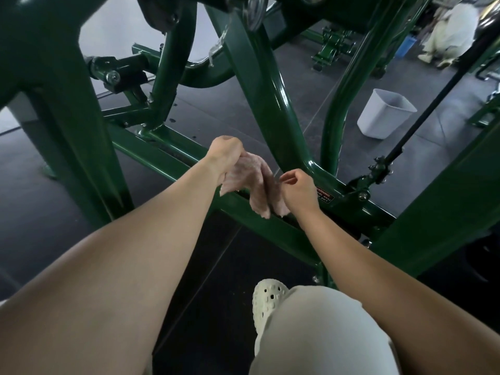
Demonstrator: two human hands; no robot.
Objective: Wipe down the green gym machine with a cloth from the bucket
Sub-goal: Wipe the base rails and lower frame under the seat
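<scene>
The glossy dark-green tubular steel gym machine (273, 104) fills the view, its low crossbar running diagonally over the dark rubber floor (54, 185). The white rectangular plastic bucket (384, 113) stands on the floor at the far right, well apart from the hands. The pale pink crumpled fabric cloth (250, 182) hangs just above the crossbar. The left hand (226, 155) grips its top in curled fingers. The right hand (300, 190) pinches its right edge, fingers curled together.
</scene>
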